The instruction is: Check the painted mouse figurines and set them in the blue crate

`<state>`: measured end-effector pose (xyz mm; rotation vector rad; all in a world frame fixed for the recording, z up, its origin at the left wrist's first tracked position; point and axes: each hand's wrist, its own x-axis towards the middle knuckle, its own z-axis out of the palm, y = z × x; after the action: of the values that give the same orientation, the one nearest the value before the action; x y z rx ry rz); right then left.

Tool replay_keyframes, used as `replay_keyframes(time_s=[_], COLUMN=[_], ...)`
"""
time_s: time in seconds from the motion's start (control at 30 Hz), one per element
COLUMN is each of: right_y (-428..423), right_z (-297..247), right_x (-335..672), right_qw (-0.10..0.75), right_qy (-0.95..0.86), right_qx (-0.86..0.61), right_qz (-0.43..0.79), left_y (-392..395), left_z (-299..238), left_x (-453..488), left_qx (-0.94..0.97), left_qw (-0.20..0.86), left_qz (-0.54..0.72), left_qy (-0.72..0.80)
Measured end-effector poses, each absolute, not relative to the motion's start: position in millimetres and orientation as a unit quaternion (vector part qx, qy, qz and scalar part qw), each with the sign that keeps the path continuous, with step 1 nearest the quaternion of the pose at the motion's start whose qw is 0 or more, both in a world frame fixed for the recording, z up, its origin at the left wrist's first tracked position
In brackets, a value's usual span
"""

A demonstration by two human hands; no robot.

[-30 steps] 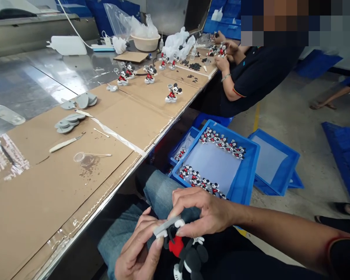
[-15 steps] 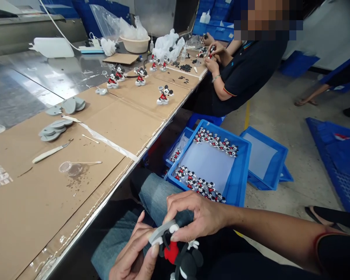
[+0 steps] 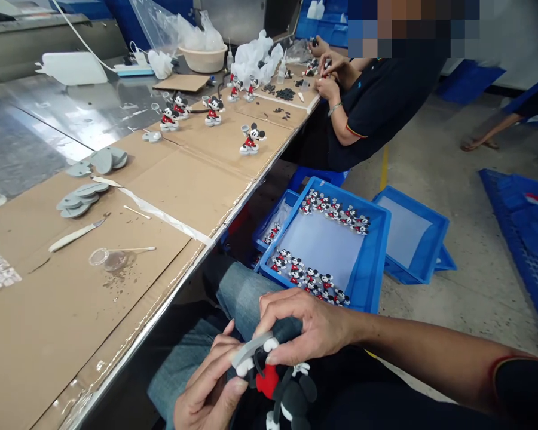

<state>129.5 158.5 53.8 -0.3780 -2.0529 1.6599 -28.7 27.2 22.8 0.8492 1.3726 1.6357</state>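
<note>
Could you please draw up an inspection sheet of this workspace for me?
Surface: cardboard, dark spots beside a small clear cup.
Job's things: upside-down Mickey Mouse figurine, grey base against its white shoes; loose grey bases on the cardboard.
Clutter: white-handled knife, cotton swabs, crumpled plastic bags.
Hands: left hand and right hand both hold figurine and base between their fingers.
Cables: white cord beyond the cardboard.
Surroundings: co-worker farther along; blue tray of figurines to the right.

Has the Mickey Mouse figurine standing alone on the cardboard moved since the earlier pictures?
No: the Mickey Mouse figurine keeps its place against the nearer white tape strip; the view shifted.
</note>
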Motion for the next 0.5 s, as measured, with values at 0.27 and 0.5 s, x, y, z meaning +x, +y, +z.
replay_keyframes(time_s=[0.27, 0.5], right_y=[158.5, 159.4], right_z=[54.5, 52.0], right_x=[126.3, 130.8], right_qw=[0.261, 0.217], right_qy=[-0.766, -0.731], right_qx=[-0.096, -0.156], right_qz=[0.58, 0.628], left_y=[27.6, 31.2], left_z=[17.0, 17.6], left_x=[-37.4, -30.1], left_qx=[0.383, 0.343], left_qw=[0.396, 0.404], left_qz=[0.649, 0.623], left_qy=[0.525, 0.575])
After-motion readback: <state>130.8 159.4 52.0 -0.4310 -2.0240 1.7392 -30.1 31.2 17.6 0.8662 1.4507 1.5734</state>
